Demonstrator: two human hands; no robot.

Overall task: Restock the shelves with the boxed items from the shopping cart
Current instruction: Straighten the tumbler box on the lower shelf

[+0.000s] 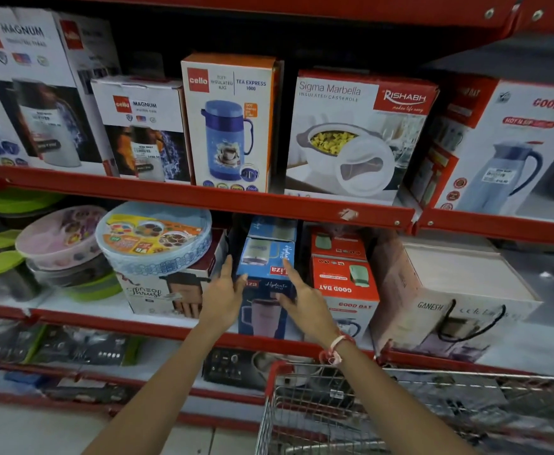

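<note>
A blue "Liza Hydrate" box [264,254] lies on top of an upright blue box of the same make [262,313] on the middle red shelf [138,326]. My left hand [223,290] is against the upper box's left side, fingers straight and thumb at its lower left corner. My right hand [305,300] is in front of the stack, with its index finger resting on the upper box's face. Neither hand wraps around the box. The wire shopping cart [334,405] with a red corner stands below my right arm; what lies in it is dark and unclear.
Red "Good Day" boxes [343,277] stand right of the blue stack, and a pale "Ganesh" box [449,290] beyond them. On the left a round clear container [154,238] sits on a white box. The shelf above holds a cello jug box [229,123] and a casserole box [354,136].
</note>
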